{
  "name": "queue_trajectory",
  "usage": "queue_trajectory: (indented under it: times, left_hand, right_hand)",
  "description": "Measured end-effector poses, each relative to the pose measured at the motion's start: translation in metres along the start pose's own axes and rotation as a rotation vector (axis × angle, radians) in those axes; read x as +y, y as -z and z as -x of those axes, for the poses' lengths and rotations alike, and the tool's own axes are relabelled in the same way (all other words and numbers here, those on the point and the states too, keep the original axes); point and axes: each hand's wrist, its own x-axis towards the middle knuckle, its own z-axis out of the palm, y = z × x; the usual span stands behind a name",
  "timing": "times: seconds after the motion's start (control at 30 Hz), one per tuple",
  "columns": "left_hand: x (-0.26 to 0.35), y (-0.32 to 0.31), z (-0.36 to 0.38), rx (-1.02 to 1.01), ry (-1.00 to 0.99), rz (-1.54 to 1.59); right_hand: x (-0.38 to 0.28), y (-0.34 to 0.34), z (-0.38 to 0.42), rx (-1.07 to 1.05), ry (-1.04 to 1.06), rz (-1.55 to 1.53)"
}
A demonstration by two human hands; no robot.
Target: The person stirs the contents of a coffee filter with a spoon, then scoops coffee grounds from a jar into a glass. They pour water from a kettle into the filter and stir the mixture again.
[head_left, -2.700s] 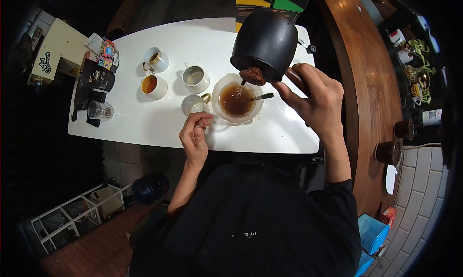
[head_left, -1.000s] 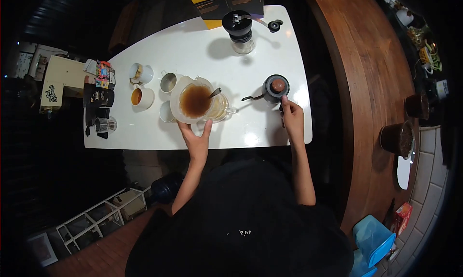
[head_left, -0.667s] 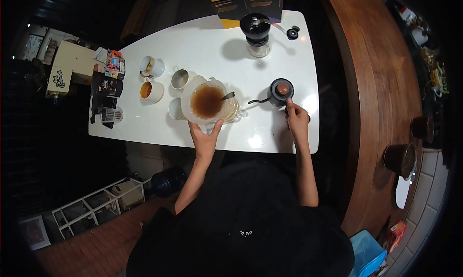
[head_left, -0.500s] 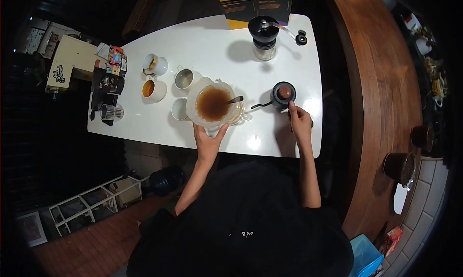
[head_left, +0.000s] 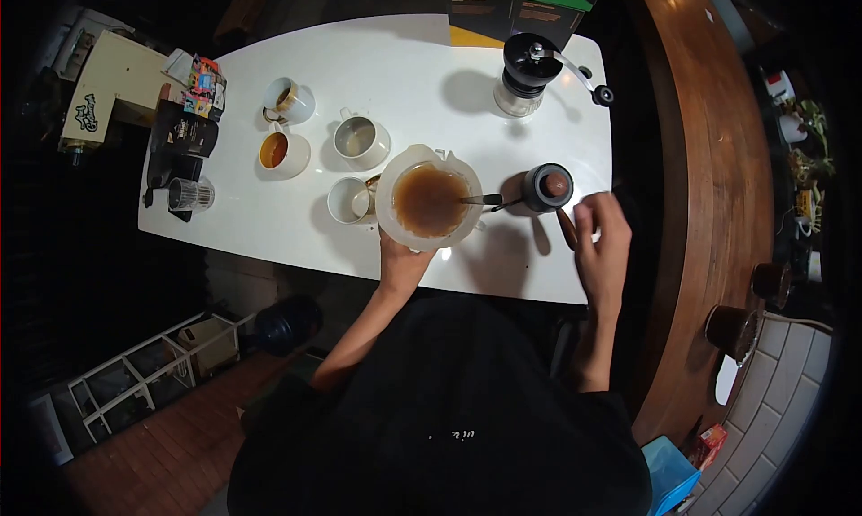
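Observation:
My left hand [head_left: 404, 263] is wrapped round the near side of a pale dripper [head_left: 387, 206], its fingertips partly hidden beneath. Brown liquid [head_left: 429, 200] fills the dripper, and a spoon [head_left: 485, 200] sticks out of it to the right. To the right stands a small black kettle [head_left: 536, 200] with a brown knob on its lid, a thin spout and a wooden handle [head_left: 567, 229]. My right hand [head_left: 604, 246] is just right of that handle, fingers loosely bent, thumb apart, with nothing visible in it. Close to the dripper's left are two white mugs [head_left: 374, 153], [head_left: 339, 202].
Two more mugs [head_left: 299, 105], [head_left: 294, 158] stand farther left, near a glass [head_left: 191, 194] and dark pouches [head_left: 186, 132]. A hand grinder [head_left: 521, 76] with a long crank is at the back right, before printed boxes [head_left: 479, 15]. A wooden counter [head_left: 709, 157] runs along the right.
My right hand has come away from the kettle to the right, uncovering its wooden handle. The view has shifted. The dripper, in my left hand, sits closer to the kettle.

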Motion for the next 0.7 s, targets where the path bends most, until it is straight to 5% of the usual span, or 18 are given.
queue_trajectory:
  times: [0.07,0.13,0.4,0.47,0.7]
  left_hand:
    - [-0.001,-0.003,0.0,0.016,0.015,0.018]
    - [0.001,-0.003,-0.003,0.04,0.034,0.03]
    - [0.01,-0.002,-0.008,0.068,0.218,0.413]
    - [0.006,-0.002,-0.006,0.065,0.197,0.359]
    - [-0.003,-0.007,-0.003,0.009,0.204,0.291]
  right_hand:
    - [-0.024,-0.019,0.003,-0.166,0.06,-0.198]
    - [-0.05,-0.03,-0.004,-0.317,0.167,-0.047]
    - [-0.069,-0.057,-0.026,-0.27,0.455,0.04]
    - [-0.074,-0.062,-0.032,-0.294,0.677,0.101]
    - [-0.08,-0.064,-0.042,-0.467,0.74,0.098]
